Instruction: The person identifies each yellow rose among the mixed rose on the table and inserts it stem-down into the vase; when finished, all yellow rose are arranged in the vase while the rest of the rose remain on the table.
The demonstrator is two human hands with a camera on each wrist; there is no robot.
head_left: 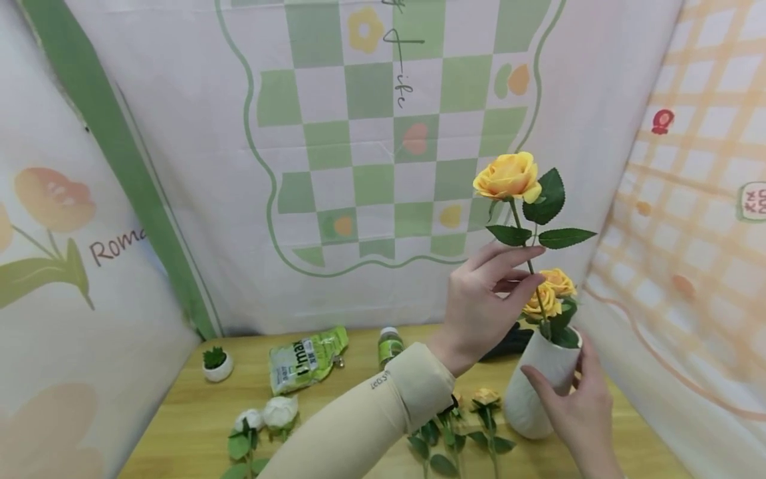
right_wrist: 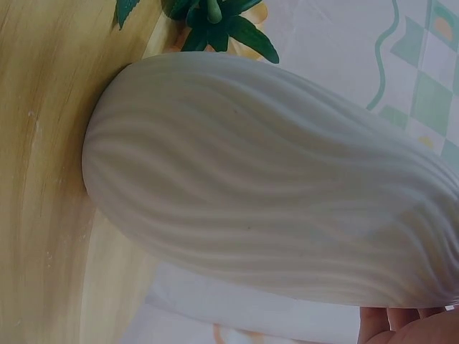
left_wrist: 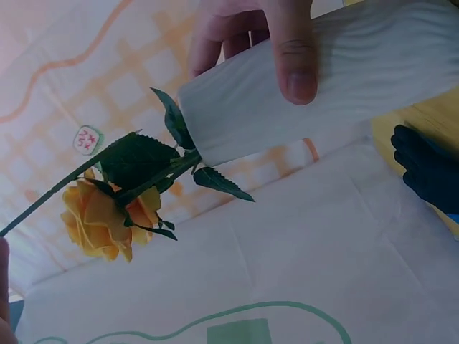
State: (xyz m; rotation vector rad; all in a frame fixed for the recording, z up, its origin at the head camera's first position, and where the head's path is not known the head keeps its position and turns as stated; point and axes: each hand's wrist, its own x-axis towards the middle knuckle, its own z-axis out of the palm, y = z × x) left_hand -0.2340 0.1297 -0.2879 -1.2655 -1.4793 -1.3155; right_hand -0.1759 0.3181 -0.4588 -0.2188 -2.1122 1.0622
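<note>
My left hand (head_left: 479, 299) pinches the stem of a yellow rose (head_left: 509, 176) between thumb and fingers; the bloom is up, with green leaves below it. The stem's lower end (left_wrist: 133, 134) is beside the leaves at the vase's mouth. A white ribbed vase (head_left: 541, 382) leans slightly on the table, and my right hand (head_left: 577, 399) grips it near the top from the right, its thumb across the front. Two yellow roses (head_left: 543, 303) stand in the vase. In the right wrist view, fingers (right_wrist: 409, 326) touch the vase's side.
More yellow roses (head_left: 486, 397) lie left of the vase, and white flowers (head_left: 280, 412) lie further left. Behind are a small potted plant (head_left: 217, 364), a green pouch (head_left: 305, 359), a capped bottle (head_left: 389, 346) and a dark item (left_wrist: 429, 168). Printed cloth surrounds the wooden table (head_left: 179, 412).
</note>
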